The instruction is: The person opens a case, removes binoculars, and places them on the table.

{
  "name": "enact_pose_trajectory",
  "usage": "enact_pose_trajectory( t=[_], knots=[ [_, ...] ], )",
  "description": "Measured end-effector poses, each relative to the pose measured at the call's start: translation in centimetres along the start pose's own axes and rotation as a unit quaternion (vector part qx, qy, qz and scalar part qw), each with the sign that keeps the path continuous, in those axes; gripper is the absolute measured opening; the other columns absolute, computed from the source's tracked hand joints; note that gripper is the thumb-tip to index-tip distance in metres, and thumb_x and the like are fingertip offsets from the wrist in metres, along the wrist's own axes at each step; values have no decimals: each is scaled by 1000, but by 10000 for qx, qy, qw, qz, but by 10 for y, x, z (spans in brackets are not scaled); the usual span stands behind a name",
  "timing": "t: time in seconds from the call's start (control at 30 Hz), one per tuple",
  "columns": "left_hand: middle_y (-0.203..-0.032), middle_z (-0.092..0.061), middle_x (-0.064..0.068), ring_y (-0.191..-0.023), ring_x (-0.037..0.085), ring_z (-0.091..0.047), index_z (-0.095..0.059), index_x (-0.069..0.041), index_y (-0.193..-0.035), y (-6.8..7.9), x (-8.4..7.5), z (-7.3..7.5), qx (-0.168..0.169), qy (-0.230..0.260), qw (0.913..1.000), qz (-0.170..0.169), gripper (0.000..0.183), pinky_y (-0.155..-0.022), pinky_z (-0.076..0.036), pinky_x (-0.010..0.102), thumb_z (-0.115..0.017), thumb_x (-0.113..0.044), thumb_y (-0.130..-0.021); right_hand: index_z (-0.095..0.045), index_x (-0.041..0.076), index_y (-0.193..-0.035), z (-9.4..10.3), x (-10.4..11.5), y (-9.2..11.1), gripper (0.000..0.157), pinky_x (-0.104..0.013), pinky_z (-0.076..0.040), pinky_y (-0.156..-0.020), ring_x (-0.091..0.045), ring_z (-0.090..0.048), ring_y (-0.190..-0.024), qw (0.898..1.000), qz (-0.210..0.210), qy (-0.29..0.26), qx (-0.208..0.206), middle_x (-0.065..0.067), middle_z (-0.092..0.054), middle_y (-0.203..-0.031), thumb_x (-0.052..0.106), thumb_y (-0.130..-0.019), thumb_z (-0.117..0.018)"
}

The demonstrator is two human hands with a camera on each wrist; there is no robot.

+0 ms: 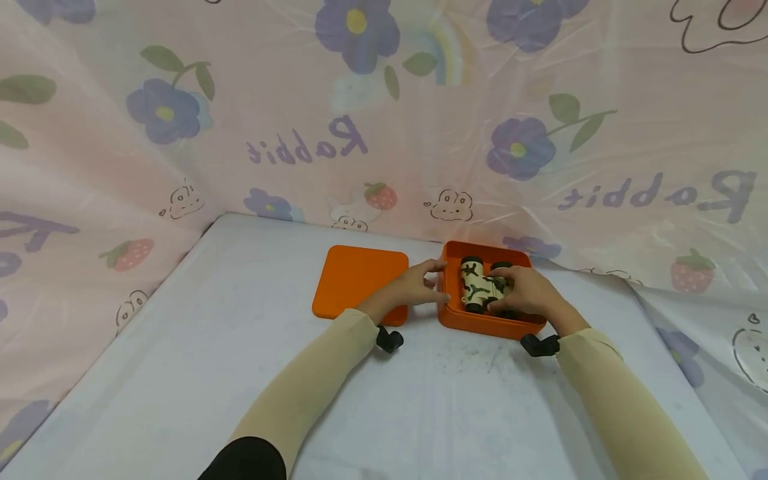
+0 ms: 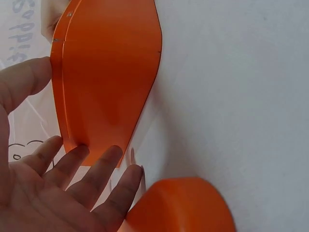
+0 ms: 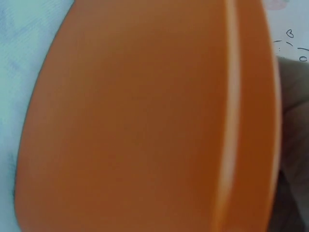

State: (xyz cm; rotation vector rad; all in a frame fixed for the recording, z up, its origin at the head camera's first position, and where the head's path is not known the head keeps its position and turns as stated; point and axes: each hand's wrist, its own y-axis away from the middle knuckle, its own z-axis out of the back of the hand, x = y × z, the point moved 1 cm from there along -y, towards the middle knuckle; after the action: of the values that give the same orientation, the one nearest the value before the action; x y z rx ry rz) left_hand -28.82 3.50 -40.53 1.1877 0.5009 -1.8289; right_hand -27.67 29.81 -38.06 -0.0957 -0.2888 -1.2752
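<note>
A pair of camouflage-patterned toy binoculars [image 1: 473,281] lies inside an orange box [image 1: 486,324], its dark barrel ends facing away from and toward me. My right hand [image 1: 533,295] reaches into the box from the right and grips the right barrel between thumb and fingers, covering much of it. At the box's left wall is my left hand [image 1: 414,283]. In the left wrist view its thumb [image 2: 31,79] meets the rim and its fingers spread loosely along the side. The box wall fills most of the right wrist view, hiding nearly all of the right hand [image 3: 295,116].
An orange lid [image 1: 354,277] lies flat on the white table [image 1: 240,320], left of the box and partly behind the left forearm. Patterned cloth [image 1: 420,147] hangs behind the table and along its sides. Each wrist wears a small black device [image 1: 390,340].
</note>
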Motion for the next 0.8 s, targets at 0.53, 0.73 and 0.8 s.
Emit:
enact_pose_trajectory(
  t=[0.53, 0.73, 0.8],
  knots=[
    [-152, -39, -1, -128, 26, -51, -36, -26, -148, -1, 0, 1, 18, -110, 9999, 51, 76, -101, -50, 39, -75, -32, -83, -54, 11, -138, 16, 4, 1, 84, -52, -52, -79, -26, -59, -87, 10000, 7, 29, -28, -20, -62, -124, 52, -69, -81],
    [-152, -39, 0, -129, 27, -50, -36, -25, -149, -1, 0, 1, 43, -79, 9999, 112, 77, -101, -49, 41, -75, -32, -83, -55, 13, -137, 22, 8, 0, 83, -54, -51, -82, -30, -61, -94, 10000, 14, 51, -61, -20, -63, -124, 52, -69, -81],
    [-152, -40, 0, -129, 27, -51, -36, -25, -149, -2, 1, 0, 37, -78, 9999, 110, 77, -101, -50, 41, -75, -31, -83, -55, 12, -136, 24, 9, 0, 83, -52, -51, -82, -28, -60, -91, 10000, 17, 11, -81, -20, -63, -124, 52, -68, -82]
  ],
)
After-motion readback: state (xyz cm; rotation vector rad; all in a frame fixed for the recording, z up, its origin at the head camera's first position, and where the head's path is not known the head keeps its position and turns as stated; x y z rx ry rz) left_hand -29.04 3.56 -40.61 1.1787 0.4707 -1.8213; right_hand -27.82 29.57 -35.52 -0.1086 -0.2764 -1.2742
